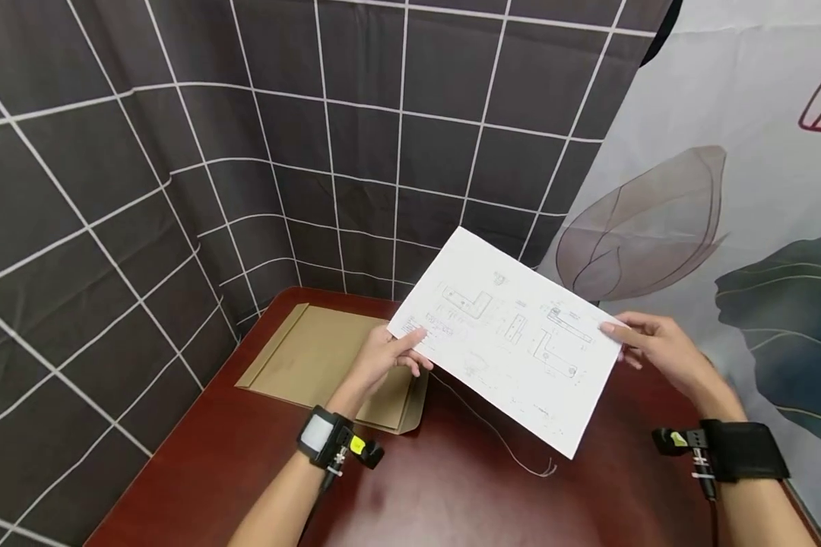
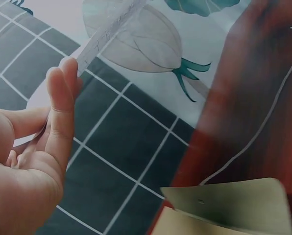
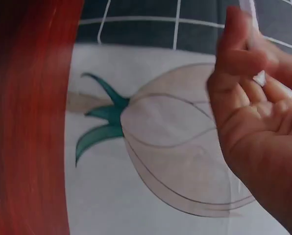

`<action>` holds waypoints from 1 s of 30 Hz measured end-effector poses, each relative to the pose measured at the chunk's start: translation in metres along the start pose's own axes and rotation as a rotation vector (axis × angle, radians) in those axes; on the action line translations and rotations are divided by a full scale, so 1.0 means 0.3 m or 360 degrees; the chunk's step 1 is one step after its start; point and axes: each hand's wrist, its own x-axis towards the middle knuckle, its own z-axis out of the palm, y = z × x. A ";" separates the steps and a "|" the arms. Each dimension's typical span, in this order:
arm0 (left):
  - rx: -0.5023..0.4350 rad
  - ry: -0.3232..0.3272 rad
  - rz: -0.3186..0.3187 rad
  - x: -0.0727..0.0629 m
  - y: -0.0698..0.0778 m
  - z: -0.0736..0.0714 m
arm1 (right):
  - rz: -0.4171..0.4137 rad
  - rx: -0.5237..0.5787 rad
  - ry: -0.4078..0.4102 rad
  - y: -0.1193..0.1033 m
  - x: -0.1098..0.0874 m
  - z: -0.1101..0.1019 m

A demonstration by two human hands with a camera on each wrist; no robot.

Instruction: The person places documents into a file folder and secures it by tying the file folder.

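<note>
One white sheet, bearing line drawings of angled parts, is held aslant above the reddish-brown table. The left hand pinches its left corner, thumb on the drawn face and fingers beneath; the right hand pinches the right corner likewise. To the left, a brown envelope lies on the table, partly covered by the left hand. A thin pale string extends from beside it across the tabletop. Background: a dark white-gridded curtain and a pale cloth with plant motifs.
</note>
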 end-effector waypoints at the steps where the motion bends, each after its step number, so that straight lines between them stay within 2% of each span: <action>1: -0.0004 0.0007 -0.0012 -0.007 -0.006 0.003 | 0.0018 0.0047 0.0002 0.001 -0.004 -0.001; 7: 0.0049 0.0041 -0.0057 -0.033 -0.038 0.009 | 0.0066 0.0271 0.0099 0.018 -0.027 0.000; 12: 0.0221 -0.0019 -0.0211 -0.069 -0.061 -0.011 | 0.0102 0.0425 0.0209 0.034 -0.056 -0.018; 14: 0.0348 -0.0018 -0.0189 -0.087 -0.079 -0.024 | 0.0115 0.0508 0.0229 0.042 -0.070 -0.033; 16: 0.0611 0.0043 -0.0066 -0.106 -0.099 -0.031 | 0.0129 0.0596 0.0233 0.050 -0.080 -0.046; 17: 0.0802 0.0088 0.0008 -0.115 -0.111 -0.031 | 0.0131 0.0648 0.0228 0.055 -0.085 -0.052; 20: 0.1503 0.0215 0.0219 -0.140 -0.144 -0.011 | 0.0154 0.0697 0.0231 0.066 -0.097 -0.065; 21: 0.1717 0.0229 0.0276 -0.146 -0.154 -0.001 | 0.0166 0.0686 0.0236 0.069 -0.100 -0.067; 23: 0.2047 0.0211 0.0345 -0.155 -0.175 0.021 | 0.0192 0.0659 0.0247 0.077 -0.105 -0.067; 25: 0.2273 0.0190 0.0395 -0.159 -0.193 0.040 | 0.0218 0.0622 0.0255 0.085 -0.113 -0.063; 30: 0.2646 0.0193 0.0372 -0.165 -0.237 0.073 | 0.0259 0.0558 0.0272 0.116 -0.136 -0.041</action>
